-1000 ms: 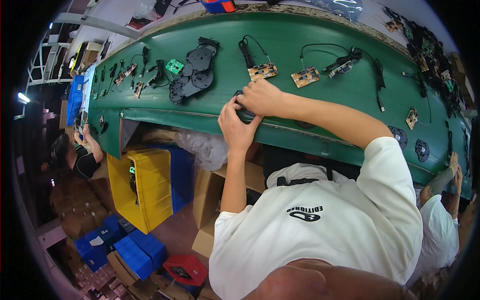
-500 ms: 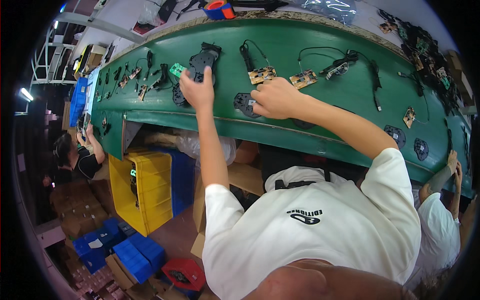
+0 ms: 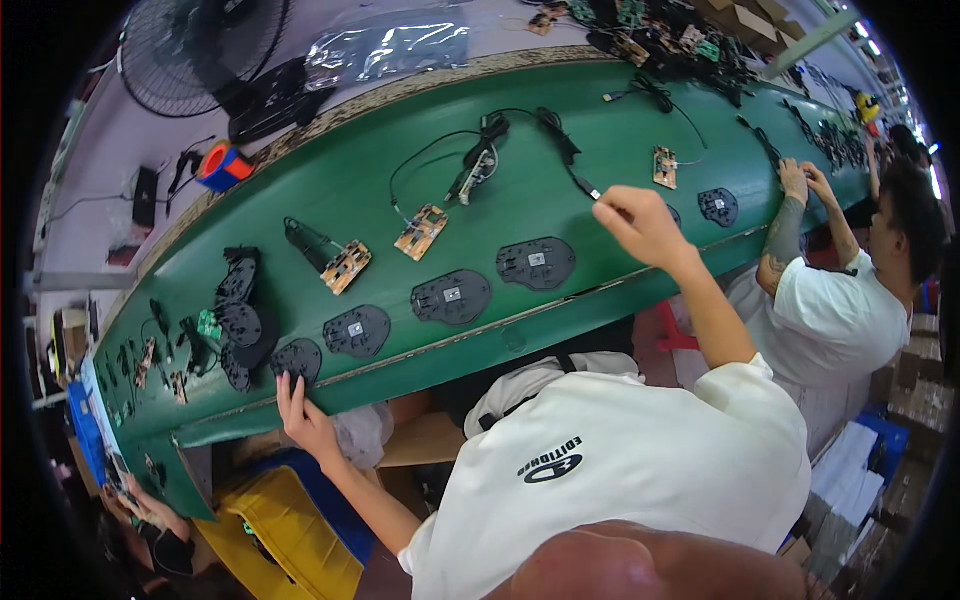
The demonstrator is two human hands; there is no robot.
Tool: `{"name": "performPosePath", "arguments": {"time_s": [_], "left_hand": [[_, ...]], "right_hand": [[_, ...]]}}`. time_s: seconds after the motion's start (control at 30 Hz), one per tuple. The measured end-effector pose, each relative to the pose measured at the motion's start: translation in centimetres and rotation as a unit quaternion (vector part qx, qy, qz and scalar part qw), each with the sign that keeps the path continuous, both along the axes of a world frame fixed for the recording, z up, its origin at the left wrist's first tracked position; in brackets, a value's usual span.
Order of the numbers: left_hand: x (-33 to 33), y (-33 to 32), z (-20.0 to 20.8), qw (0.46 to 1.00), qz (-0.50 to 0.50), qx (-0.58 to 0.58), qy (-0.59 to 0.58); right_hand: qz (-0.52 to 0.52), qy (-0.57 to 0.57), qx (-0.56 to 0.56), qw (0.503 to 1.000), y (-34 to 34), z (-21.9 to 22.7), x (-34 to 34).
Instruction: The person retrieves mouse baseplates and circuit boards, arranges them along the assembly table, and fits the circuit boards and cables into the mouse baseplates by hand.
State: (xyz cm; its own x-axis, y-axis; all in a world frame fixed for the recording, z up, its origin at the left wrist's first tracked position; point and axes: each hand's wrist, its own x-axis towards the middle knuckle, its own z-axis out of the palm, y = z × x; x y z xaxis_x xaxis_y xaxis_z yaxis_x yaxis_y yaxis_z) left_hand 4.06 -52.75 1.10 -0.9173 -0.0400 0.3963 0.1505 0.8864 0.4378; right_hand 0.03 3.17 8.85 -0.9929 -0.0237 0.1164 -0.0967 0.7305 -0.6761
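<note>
My left hand [image 3: 308, 422] has its fingers extended at the near edge of the green belt, their tips touching a black mouse base shell [image 3: 297, 358]. To the right, my right hand [image 3: 643, 226] is curled above the belt beside a cable's USB plug [image 3: 590, 190]; whatever its fingers hold, if anything, is hidden. Between the hands lie more black base shells, including one mouse base [image 3: 452, 297] with a pale square on it. Beyond them are a brown circuit board [image 3: 346, 267] and another circuit board [image 3: 421, 232], both with black cables.
The green belt [image 3: 600, 140] runs across the view. Dark stacked shells [image 3: 238, 325] stand at left, with a yellow crate [image 3: 285, 530] below. A tape roll [image 3: 224, 167], plastic bag [image 3: 390, 48] and fan [image 3: 205, 50] sit behind. A co-worker [image 3: 835, 290] handles cables at right.
The view has swung right. My left hand has come down from near the stacked shells to a base shell at the near edge; my right hand has moved right, away from the boards.
</note>
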Motion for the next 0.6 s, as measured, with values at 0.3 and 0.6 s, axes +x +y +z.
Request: {"name": "performPosePath", "arguments": {"time_s": [0.3,0.6], "left_hand": [[-3.8,4.8,1.0,0.988,0.113,-0.102,-0.010],[-6.5,4.4,-0.3,0.997,0.075,-0.035,0.009]], "right_hand": [[-0.050,0.112,-0.011,0.992,1.9,-2.7,-15.0],[-0.090,0.148,0.166,0.971,4.6,-9.0,-31.8]]}}
